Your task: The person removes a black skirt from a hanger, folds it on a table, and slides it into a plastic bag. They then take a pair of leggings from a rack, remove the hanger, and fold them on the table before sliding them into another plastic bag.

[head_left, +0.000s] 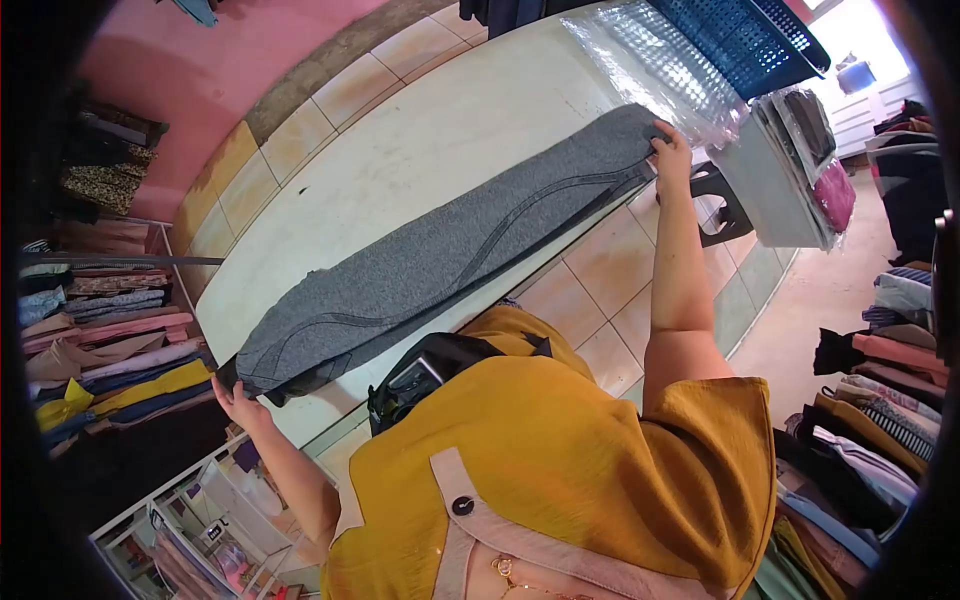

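A pair of heather-grey leggings point(440, 240), folded lengthwise with curved dark seams, stretches diagonally over the white table point(420, 140). My right hand point(672, 158) is closed on the far right end, thumb and fingers at its edge. At the opposite end, my left hand point(240, 402) grips the lower left corner, where a dark layer shows underneath. Both hands are at the table's edges, and the cloth lies nearly flat between them.
Clear plastic bags point(650, 70) and a blue basket point(745, 45) sit on the table's right end. Packaged garments point(800, 170) hang beside it, near a dark stool point(722, 205). Folded clothes fill shelves on the left point(110, 340) and right point(880, 420).
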Motion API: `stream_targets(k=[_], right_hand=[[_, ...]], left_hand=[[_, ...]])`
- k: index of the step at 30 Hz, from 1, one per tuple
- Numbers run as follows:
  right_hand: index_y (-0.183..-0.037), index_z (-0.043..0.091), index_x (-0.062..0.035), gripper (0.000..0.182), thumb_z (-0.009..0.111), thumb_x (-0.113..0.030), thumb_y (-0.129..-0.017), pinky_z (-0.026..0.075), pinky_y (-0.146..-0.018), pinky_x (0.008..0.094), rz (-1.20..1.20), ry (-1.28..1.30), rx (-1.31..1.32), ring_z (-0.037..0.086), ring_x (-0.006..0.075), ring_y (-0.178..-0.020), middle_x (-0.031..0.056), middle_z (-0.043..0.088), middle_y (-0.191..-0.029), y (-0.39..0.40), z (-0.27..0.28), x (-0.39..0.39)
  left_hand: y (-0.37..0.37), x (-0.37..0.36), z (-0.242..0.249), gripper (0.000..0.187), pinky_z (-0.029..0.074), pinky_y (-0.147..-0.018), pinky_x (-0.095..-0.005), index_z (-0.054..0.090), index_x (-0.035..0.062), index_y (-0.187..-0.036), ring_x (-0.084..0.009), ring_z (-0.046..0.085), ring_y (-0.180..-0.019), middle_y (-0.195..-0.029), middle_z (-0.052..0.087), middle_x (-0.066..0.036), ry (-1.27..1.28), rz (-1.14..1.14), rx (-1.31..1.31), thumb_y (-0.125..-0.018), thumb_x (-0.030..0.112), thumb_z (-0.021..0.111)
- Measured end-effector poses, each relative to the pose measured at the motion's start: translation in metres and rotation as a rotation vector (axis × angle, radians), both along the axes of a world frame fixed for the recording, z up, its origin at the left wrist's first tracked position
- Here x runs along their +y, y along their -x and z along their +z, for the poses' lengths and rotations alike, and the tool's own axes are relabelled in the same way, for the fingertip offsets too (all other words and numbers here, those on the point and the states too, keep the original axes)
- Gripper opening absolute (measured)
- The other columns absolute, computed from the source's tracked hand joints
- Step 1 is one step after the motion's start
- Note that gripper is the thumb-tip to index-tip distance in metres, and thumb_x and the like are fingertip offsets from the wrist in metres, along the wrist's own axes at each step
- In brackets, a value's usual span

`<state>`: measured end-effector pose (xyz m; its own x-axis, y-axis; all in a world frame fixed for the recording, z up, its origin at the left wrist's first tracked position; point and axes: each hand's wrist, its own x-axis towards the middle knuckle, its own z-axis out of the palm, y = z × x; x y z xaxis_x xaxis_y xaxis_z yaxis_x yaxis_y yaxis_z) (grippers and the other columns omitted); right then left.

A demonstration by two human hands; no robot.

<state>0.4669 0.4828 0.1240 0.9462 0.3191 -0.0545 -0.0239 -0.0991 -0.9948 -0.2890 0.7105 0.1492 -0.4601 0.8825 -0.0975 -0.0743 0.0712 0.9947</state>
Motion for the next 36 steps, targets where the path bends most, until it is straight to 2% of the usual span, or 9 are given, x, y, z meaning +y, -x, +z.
stream_targets(k=[4,7,9,11,12,14,20,27,36], right_hand=[[-0.106,0.064,-0.0099,0.034,0.056,0.004,-0.076,0.043,-0.052,0.0263,-0.005,0.113,0.062,0.048,0.0132,-0.055,0.0007,0.050,-0.069,0.002,-0.036,-0.014],[-0.118,0.058,-0.0207,0.045,0.059,-0.009,-0.075,0.038,-0.095,0.0452,-0.138,0.999,-0.436,0.049,0.0339,-0.112,0.0112,0.055,-0.120,0.036,-0.045,-0.016],[-0.120,0.056,-0.0210,0.045,0.060,-0.014,-0.076,0.033,-0.098,0.0478,-0.131,0.981,-0.690,0.042,0.0348,-0.118,0.0102,0.048,-0.128,0.047,-0.028,-0.009],[-0.125,0.052,-0.0223,0.045,0.060,-0.025,-0.080,0.025,-0.102,0.0538,-0.045,0.937,-0.964,0.033,0.0365,-0.127,0.0101,0.039,-0.139,0.063,-0.040,0.014],[-0.127,0.050,-0.0231,0.047,0.059,-0.032,-0.082,0.022,-0.103,0.0574,0.038,0.929,-0.983,0.030,0.0374,-0.129,0.0110,0.036,-0.141,0.069,-0.050,0.025],[-0.138,0.035,-0.0307,0.054,0.046,-0.049,-0.088,0.016,-0.102,0.0636,0.228,1.124,-0.781,0.021,0.0397,-0.135,0.0160,0.026,-0.147,0.096,-0.066,0.042],[-0.141,0.030,-0.0335,0.055,0.042,-0.051,-0.090,0.020,-0.101,0.0641,0.308,1.144,-0.926,0.020,0.0404,-0.135,0.0179,0.024,-0.147,0.077,-0.086,0.062],[-0.140,0.030,-0.0329,0.055,0.043,-0.050,-0.090,0.019,-0.102,0.0635,0.333,1.138,-0.936,0.019,0.0399,-0.135,0.0177,0.024,-0.146,0.056,-0.082,0.098],[-0.119,0.055,-0.0078,0.043,0.062,-0.030,-0.083,0.035,-0.097,0.0450,-0.151,0.835,-0.612,0.047,0.0363,-0.113,0.0191,0.055,-0.118,-0.025,-0.080,0.055]], left_hand=[[0.025,-0.034,-0.046,0.069,0.037,-0.095,-0.0310,0.040,0.0156,-0.136,-0.0209,0.044,-0.115,-0.132,0.043,-0.009,0.075,-0.268,0.409,-0.075,-0.015,0.050],[0.058,-0.045,-0.100,0.070,0.035,-0.099,-0.0374,0.037,0.0150,-0.138,-0.0302,0.041,-0.121,-0.138,0.036,-0.018,0.347,-0.209,0.337,-0.074,-0.007,0.057],[-0.005,-0.063,-0.056,0.074,0.030,-0.103,-0.0451,0.037,0.0136,-0.138,-0.0436,0.035,-0.124,-0.140,0.025,-0.031,0.316,0.083,1.468,-0.070,0.002,0.064],[-0.003,-0.057,-0.063,0.073,0.024,-0.104,-0.0526,0.040,0.0115,-0.136,-0.0489,0.032,-0.124,-0.139,0.022,-0.035,-0.119,0.058,1.800,-0.068,0.012,0.066],[0.056,-0.023,-0.114,0.071,0.025,-0.103,-0.0548,0.040,0.0114,-0.135,-0.0456,0.031,-0.127,-0.141,0.023,-0.030,0.596,-0.576,1.756,-0.069,0.016,0.065],[-0.037,-0.061,-0.070,0.051,0.027,-0.100,-0.0543,0.047,0.0088,-0.129,-0.0418,0.032,-0.127,-0.138,0.033,-0.025,0.061,-0.565,1.533,-0.081,0.025,0.059],[-0.074,-0.039,-0.054,0.048,0.028,-0.103,-0.0489,0.042,0.0093,-0.132,-0.0411,0.032,-0.127,-0.139,0.034,-0.022,-0.062,-0.297,1.600,-0.087,0.024,0.055],[-0.148,0.022,-0.039,0.039,0.032,-0.099,-0.0454,0.053,0.0075,-0.119,-0.0367,0.041,-0.120,-0.131,0.044,-0.019,-0.089,-0.806,1.248,-0.081,0.015,0.061],[-0.207,-0.007,-0.042,0.054,0.017,-0.104,-0.0600,0.047,0.0125,-0.128,-0.0375,0.028,-0.132,-0.141,0.034,-0.016,-0.405,-0.814,1.438,-0.077,0.020,0.064]])
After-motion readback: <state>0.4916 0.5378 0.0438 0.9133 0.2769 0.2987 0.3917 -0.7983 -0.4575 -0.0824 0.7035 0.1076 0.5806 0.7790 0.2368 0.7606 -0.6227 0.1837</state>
